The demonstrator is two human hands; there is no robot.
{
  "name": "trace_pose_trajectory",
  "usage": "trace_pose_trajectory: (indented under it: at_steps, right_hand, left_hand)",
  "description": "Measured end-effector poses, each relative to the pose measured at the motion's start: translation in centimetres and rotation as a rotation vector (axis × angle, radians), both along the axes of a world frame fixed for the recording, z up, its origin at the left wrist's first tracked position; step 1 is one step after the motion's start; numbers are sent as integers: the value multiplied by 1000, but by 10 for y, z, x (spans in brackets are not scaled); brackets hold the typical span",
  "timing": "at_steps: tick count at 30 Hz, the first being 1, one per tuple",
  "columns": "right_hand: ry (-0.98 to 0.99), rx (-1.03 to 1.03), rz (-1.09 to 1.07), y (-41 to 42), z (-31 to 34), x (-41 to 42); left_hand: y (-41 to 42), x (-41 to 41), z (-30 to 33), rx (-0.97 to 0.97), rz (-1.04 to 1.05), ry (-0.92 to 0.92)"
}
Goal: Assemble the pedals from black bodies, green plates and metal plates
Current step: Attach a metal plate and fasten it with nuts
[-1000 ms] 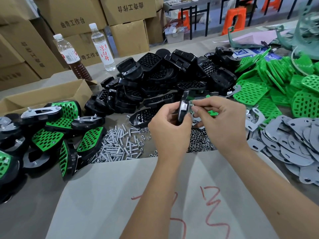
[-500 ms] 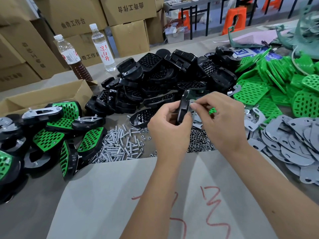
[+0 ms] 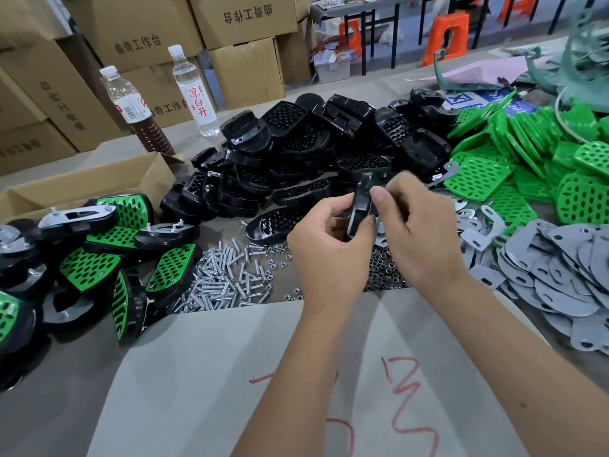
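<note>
My left hand [image 3: 324, 242] grips a black pedal body [image 3: 360, 206] held on edge above the table's middle. My right hand [image 3: 418, 232] pinches at the body's right face with thumb and fingers; a metal plate edge shows just below them, and what lies under the fingers is hidden. Behind the hands is a heap of black bodies [image 3: 316, 150]. Green plates [image 3: 527, 166] pile up at the right, grey metal plates [image 3: 566, 268] below them. Finished green-faced pedals [image 3: 108, 258] lie at the left.
Loose screws [image 3: 224, 275] and nuts [image 3: 382, 268] lie in front of the hands. A grey cardboard sheet [image 3: 230, 374] with red marks covers the near table. An open carton [image 3: 82, 186] and two bottles [image 3: 194, 90] stand at the back left.
The right hand's fingers have shifted slightly up along the pedal body's face. The left hand keeps the same grip; the green bit seen earlier by the right hand is now covered.
</note>
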State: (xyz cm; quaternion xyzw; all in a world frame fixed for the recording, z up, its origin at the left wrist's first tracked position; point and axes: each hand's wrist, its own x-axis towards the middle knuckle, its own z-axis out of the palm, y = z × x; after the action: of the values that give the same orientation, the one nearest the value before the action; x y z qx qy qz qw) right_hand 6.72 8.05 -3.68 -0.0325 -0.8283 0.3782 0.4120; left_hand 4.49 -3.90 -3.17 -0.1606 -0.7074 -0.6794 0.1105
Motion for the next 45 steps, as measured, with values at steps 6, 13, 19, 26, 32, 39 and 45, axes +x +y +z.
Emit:
trace_pose_trajectory:
  at_steps: [6, 13, 19, 26, 32, 39, 45]
  right_hand:
    - [-4, 18, 14, 1, 2, 1]
    - [-34, 75, 4, 0, -2, 0]
    - [43, 6, 108, -3, -3, 0]
    - [52, 103, 86, -2, -3, -2]
    - [78, 28, 71, 0, -4, 0]
    - [99, 8, -16, 0, -2, -1]
    - [-14, -227, -4, 2, -2, 2]
  left_hand:
    - [2, 4, -2, -35, 20, 4]
    - [1, 4, 0, -32, 48, 1]
    - [2, 2, -1, -5, 77, -30]
    - [1, 1, 1, -2, 70, -37]
    - [1, 3, 1, -6, 61, -45]
    - [0, 2, 0, -9, 72, -17]
    - [0, -5, 1, 157, 66, -230]
